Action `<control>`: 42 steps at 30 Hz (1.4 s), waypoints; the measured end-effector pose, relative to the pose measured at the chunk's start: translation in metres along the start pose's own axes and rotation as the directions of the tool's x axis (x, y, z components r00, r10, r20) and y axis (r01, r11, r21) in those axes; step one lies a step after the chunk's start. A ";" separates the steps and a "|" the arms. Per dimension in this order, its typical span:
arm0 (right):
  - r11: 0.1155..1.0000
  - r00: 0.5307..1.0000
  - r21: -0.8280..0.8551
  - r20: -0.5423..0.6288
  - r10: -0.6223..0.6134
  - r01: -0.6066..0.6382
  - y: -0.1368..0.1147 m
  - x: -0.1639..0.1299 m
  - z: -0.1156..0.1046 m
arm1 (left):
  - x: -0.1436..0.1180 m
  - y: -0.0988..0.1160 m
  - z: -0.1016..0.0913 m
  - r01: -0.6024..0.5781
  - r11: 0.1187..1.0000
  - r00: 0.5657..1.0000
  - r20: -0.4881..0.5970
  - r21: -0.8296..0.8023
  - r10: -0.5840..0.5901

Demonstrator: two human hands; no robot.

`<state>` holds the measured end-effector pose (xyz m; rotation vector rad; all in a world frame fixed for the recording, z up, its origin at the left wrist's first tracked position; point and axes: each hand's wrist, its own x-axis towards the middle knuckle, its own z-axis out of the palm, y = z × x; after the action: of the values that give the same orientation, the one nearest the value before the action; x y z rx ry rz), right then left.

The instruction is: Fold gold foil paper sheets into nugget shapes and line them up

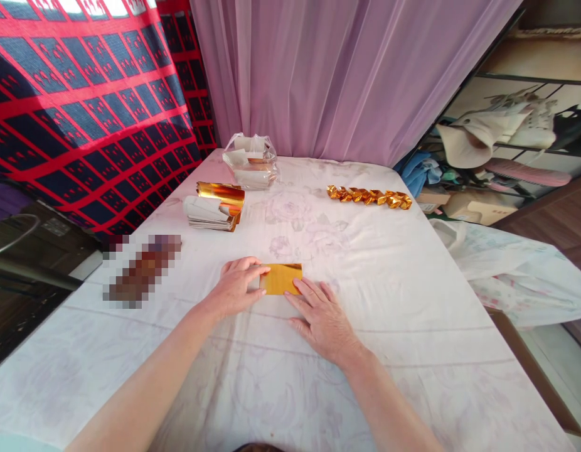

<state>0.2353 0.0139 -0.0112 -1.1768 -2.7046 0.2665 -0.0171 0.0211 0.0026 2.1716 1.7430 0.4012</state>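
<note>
So there's one small folded piece of gold foil paper [282, 278] lying flat on the table [413, 326], about in the middle of the near half, right in front of the person. Both bare hands are on it. The left hand [236, 287] sits at the paper's left edge, fingers curled over, thumb and forefinger pinching that edge. The right hand [324, 319] lies flat and spread out, palm down on the cloth, with its fingertips pressing the paper's lower right corner, so it's not gripping anything, just holding it down.

Further back on the left there's one stack of foil sheets [215, 207], gold on top with white undersides showing, the top few curling up. Behind that, near the far edge, one clear plastic bag [250, 160] with more sheets inside; can't tell how many. Off to the right at the back is one row of folded gold pieces [369, 196] laid end to end, touching each other. I count roughly seven or eight but they run together, so don't quote me.

The table has a white cloth with a faint floral print. One blurred-out patch [142, 270] sits on the left side. Behind it all hangs one pale purple curtain [342, 69], and one red and dark patterned cloth [83, 94] on the left.
</note>
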 end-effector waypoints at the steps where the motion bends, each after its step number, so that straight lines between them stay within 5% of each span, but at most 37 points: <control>1: 1.000 1.000 0.000 0.003 0.001 -0.001 0.000 0.000 0.000 | 0.000 -0.001 0.000 -0.011 1.000 1.000 0.003 -0.001 0.011; 13: 0.999 1.000 -0.036 0.008 0.021 -0.020 -0.002 0.000 0.000 | -0.002 -0.009 0.003 -0.040 0.999 0.999 -0.023 -0.029 0.040; 23: 0.999 0.999 -0.025 0.025 -0.026 0.027 -0.033 0.022 0.002 | -0.003 -0.009 0.005 -0.047 0.998 0.997 -0.062 -0.029 0.045; 36: 0.979 0.983 -0.110 -0.085 0.163 -0.172 0.005 -0.021 0.000 | -0.003 -0.011 0.007 -0.048 0.997 0.997 -0.060 -0.064 0.044; 42: 0.975 0.977 -0.108 -0.109 0.184 -0.196 0.002 -0.020 -0.006 | -0.002 -0.010 0.006 -0.036 0.997 0.998 -0.048 -0.070 0.033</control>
<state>0.2512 0.0007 -0.0081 -1.4453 -2.5561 0.0715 -0.0238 0.0202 -0.0070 2.1613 1.6911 0.5193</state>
